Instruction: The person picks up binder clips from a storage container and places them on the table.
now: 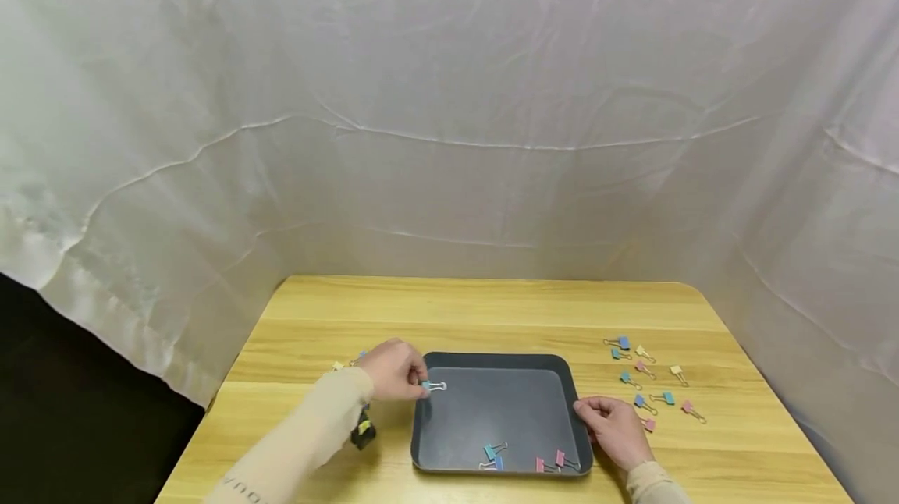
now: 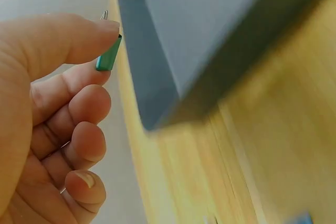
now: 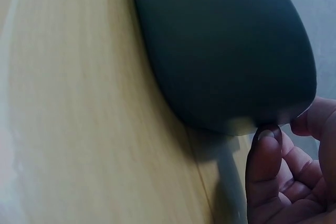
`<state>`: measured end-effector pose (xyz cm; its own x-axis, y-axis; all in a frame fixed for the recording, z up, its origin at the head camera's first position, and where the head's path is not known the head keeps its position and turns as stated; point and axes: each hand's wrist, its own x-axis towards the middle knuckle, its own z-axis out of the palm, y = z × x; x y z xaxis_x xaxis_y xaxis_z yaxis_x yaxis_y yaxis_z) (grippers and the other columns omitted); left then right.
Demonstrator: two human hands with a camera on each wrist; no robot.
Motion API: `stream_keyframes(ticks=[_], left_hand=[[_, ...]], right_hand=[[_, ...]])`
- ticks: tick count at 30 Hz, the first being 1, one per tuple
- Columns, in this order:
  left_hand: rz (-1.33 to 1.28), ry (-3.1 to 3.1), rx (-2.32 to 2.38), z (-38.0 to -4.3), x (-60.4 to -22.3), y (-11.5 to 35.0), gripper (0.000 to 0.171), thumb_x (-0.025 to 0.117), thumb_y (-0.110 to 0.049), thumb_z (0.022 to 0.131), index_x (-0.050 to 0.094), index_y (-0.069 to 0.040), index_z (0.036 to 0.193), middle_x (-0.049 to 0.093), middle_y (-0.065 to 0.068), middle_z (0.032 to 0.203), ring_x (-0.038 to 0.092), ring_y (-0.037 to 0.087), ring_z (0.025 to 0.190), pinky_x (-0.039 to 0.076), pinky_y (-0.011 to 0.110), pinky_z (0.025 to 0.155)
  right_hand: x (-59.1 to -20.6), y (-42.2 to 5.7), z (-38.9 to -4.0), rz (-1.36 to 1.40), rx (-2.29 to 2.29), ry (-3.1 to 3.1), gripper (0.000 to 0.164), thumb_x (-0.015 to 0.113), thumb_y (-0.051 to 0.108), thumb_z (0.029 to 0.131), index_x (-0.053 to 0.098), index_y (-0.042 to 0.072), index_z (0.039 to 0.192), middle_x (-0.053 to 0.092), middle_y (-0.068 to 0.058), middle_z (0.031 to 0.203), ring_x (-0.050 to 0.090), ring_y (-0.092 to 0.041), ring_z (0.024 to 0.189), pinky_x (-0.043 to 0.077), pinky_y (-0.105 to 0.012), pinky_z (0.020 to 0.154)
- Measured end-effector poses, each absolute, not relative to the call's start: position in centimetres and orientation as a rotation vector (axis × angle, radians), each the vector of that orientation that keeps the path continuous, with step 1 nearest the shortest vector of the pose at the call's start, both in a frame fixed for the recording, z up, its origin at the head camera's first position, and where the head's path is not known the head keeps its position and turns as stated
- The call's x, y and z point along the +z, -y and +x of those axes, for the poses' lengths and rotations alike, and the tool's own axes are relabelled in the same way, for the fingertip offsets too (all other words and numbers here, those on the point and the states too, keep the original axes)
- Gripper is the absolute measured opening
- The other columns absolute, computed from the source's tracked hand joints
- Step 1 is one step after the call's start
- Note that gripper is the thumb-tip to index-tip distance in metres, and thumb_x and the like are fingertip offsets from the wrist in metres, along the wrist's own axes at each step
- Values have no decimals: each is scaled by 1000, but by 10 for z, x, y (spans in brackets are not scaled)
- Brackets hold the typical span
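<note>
My left hand (image 1: pixel 395 370) pinches a teal binder clip (image 2: pixel 107 56) between thumb and index finger, over the left rim of the dark grey tray (image 1: pixel 492 410). The clip's wire handles point to the right, toward the tray's middle. In the left wrist view the other fingers curl loosely below it. At the tray's right side, my right hand (image 1: pixel 616 427) pinches the rim between thumb and fingers. Inside the tray, along its near edge, lie a teal clip (image 1: pixel 490 452), a blue clip (image 1: pixel 499 463) and two pink clips, one a pink clip (image 1: pixel 560 458) near the corner.
Several blue, teal, yellow and pink clips lie scattered on the wooden table (image 1: pixel 492 313) right of the tray, among them a yellow clip (image 1: pixel 676 370). Behind the left hand, a yellow clip (image 1: pixel 338 366) and a blue one are partly hidden. Pale curtains (image 1: pixel 492 192) surround the table.
</note>
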<state>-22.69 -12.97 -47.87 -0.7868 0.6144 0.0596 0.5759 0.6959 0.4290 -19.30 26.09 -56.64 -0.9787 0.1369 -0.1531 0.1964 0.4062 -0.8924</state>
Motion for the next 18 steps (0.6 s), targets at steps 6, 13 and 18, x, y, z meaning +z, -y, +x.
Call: stream_keyframes(ticks=[6, 13, 18], left_hand=[[807, -2876, 730, -209, -485, 187, 15, 75, -17, 77, 64, -23, 69, 49, -17, 57, 44, -2, 53, 44, 20, 56], [648, -2895, 782, -184, -505, 235, 27, 78, -15, 75, 56, -22, 61, 46, -16, 54, 39, -2, 50, 41, 20, 55], [582, -2877, 803, -170, -518, 257, 32, 78, -16, 77, 53, -22, 59, 44, -16, 53, 38, -2, 50, 39, 21, 56]], right_hand=[[-568, -263, -191, 315, -1675, -2570, 20, 66, 15, 90, 71, -3, 98, 70, -9, 78, 64, -18, 64, 55, -28, 55], [-567, -262, -190, 320, -1683, -2564, 20, 66, 14, 90, 71, -4, 98, 70, -8, 78, 64, -18, 64, 54, -28, 55], [-566, -261, -192, 310, -1673, -2582, 22, 67, 15, 90, 71, -4, 99, 70, -8, 79, 63, -18, 65, 54, -27, 55]])
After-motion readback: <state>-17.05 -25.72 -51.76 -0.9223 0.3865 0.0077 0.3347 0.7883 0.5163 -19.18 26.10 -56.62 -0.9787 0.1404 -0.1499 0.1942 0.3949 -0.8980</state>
